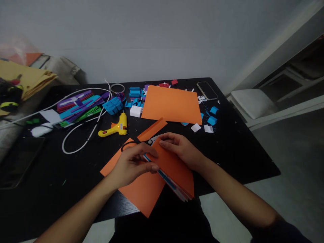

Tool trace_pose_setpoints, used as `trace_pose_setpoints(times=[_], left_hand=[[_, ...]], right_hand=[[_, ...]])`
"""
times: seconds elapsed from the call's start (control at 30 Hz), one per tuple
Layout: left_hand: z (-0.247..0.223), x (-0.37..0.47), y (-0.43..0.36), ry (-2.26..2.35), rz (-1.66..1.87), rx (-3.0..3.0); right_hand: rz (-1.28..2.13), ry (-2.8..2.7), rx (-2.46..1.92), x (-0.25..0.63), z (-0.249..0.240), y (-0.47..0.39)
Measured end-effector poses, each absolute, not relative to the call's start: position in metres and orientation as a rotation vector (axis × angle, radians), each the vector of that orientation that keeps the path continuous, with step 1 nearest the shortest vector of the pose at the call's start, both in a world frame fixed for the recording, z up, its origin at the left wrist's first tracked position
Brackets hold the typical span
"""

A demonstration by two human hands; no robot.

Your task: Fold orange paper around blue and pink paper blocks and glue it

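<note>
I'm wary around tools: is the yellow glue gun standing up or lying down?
Lying down: the glue gun rests on its side, handle along the table.

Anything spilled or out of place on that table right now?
Yes, mildly: white scraps and blue paper pieces lie scattered on the right of the table, unlike the piled coloured strips on the left. The white cable also looks untidy, looping loosely beside them.

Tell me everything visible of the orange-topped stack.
The stack looks like paper: orange top, white and blue layers beneath, edges fanned at the near end. It slants from far left to near right, partly over an orange sheet. The left hand touches its left edge; the right hand holds its far end. Its underside is hidden.
</note>
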State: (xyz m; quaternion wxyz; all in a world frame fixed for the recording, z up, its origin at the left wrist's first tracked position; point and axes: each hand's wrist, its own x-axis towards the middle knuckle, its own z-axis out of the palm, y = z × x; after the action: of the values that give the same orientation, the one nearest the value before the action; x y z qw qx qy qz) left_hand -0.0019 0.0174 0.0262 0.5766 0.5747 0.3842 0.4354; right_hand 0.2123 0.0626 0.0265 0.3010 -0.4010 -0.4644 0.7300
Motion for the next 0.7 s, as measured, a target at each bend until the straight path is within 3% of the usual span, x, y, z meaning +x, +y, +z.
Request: trace_pose_setpoints(times=[0.27,0.5,0.7], left_hand=[[0.032,0.0,0.021,0.929,1.087,1.317],[0.029,0.002,0.024,1.086,1.291,1.216],[0.026,0.004,0.025,1.181,1.381,1.072]], right_hand=[[2.122,-1.341,-1.016,0.227,0.027,0.069],[1.74,-1.273,-1.221,0.261,0.03,0.064],[1.748,-1.177,-1.024,0.254,0.031,0.039]])
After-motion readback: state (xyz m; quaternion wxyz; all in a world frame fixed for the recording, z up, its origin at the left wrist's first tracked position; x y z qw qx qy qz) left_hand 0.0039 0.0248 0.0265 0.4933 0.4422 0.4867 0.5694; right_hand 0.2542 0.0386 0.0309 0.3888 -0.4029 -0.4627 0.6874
